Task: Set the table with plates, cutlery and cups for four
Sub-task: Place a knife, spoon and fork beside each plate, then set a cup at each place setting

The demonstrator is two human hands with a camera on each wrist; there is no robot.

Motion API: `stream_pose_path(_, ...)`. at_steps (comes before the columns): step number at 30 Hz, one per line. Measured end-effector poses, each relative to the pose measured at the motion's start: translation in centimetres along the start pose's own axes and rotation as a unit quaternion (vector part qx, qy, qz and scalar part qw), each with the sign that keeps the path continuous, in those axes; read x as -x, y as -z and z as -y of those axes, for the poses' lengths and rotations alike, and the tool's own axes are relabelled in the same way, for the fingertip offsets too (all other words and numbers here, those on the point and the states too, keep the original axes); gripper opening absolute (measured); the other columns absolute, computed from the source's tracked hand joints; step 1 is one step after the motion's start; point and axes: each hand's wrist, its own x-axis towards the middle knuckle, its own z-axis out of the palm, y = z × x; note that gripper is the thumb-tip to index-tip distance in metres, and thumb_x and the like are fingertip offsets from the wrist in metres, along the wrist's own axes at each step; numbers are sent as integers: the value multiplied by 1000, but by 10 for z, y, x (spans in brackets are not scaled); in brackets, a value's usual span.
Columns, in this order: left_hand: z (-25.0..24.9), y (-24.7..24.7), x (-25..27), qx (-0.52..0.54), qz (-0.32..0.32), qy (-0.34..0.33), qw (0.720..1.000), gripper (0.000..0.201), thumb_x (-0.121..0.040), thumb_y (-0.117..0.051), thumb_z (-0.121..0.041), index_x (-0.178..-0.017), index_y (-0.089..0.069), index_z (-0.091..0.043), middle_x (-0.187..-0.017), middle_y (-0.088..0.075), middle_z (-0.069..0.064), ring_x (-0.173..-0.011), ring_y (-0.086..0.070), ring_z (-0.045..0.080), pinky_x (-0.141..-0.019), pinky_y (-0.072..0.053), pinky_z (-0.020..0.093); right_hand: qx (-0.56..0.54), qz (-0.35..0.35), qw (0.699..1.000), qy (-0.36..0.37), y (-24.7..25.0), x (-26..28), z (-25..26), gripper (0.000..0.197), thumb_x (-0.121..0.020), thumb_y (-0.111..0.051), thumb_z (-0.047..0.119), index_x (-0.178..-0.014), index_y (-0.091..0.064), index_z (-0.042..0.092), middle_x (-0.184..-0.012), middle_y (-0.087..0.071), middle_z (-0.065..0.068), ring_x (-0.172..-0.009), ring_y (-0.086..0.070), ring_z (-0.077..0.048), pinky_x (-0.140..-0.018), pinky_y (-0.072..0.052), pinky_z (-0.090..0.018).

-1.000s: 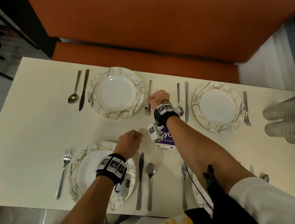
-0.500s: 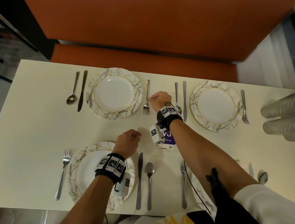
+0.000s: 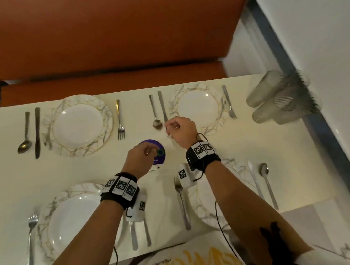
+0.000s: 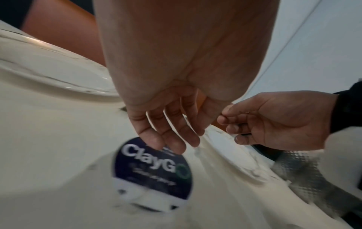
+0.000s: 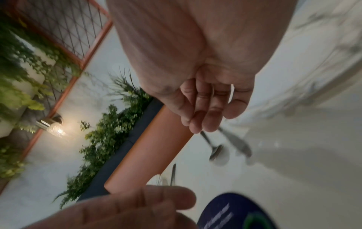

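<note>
Four marbled plates lie on the cream table [image 3: 271,148]: far left [image 3: 79,125], far right [image 3: 198,109], near left [image 3: 73,223], and near right [image 3: 205,209], half under my right arm. Each has a fork, a knife and a spoon beside it. Clear cups [image 3: 269,100] lie stacked on their sides at the far right. My right hand [image 3: 180,130] hovers loosely curled and empty beside the far knife [image 3: 162,105] and spoon [image 3: 155,113]. My left hand [image 3: 145,155] hangs relaxed and empty over a round purple sticker [image 3: 158,153]. The wrist views show both hands' fingers [image 4: 168,124] [image 5: 205,105] holding nothing.
An orange bench [image 3: 105,35] runs along the table's far side. A white wall with a dark ledge [image 3: 320,126] closes the right side behind the cups. Bare tabletop lies between the far and near settings, left of the sticker.
My right hand left the fork by the far left plate and moved right to the spoon and knife. My left hand moved forward over the sticker. The view swung right.
</note>
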Motion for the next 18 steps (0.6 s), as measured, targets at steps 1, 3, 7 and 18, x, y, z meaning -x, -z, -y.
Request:
stream_pose_path(1,-17,-10,-1,-1,7,-15,1000,16,-100,-58,-16,-105,-73,-23,-94,-69,-11,-86,-65,10,-74,-50,22,-5,-12,1000,2,19,5,-6,19,-89,-59,7,-92,-76,15,-79,-76,-1,-78,-72,-15,-77,-60,-34)
stream_pose_path(3,-53,-32,-3,22,19,-41,999,17,-101,-57,-16,-104,-71,-24,-94,-72,-9,-84,-67,7,-68,-50,19,-20,-43,999,7,59,14,-21,19,-89,-59,5,-93,-76,13,-78,-74,1,-77,-73,-13,-74,-58,-29)
stream_pose_path(7,-129,-83,-9,7,12,-131,991,17,-100,-58,-18,-107,-73,-26,-97,-74,-8,-83,-67,6,-75,-51,23,-22,-115,993,30,145,24,-55,19,-89,-59,4,-93,-75,13,-78,-72,4,-69,-68,1,-70,-53,-17)
stream_pose_path(18,-317,-217,-56,-147,3,-314,938,44,-87,-74,-22,-130,-63,-22,-126,-59,3,-117,-53,23,-102,-46,39,134,-254,956,61,363,8,-127,24,-80,-61,5,-98,-73,17,-94,-67,4,-80,-52,-4,-78,-42,-12)
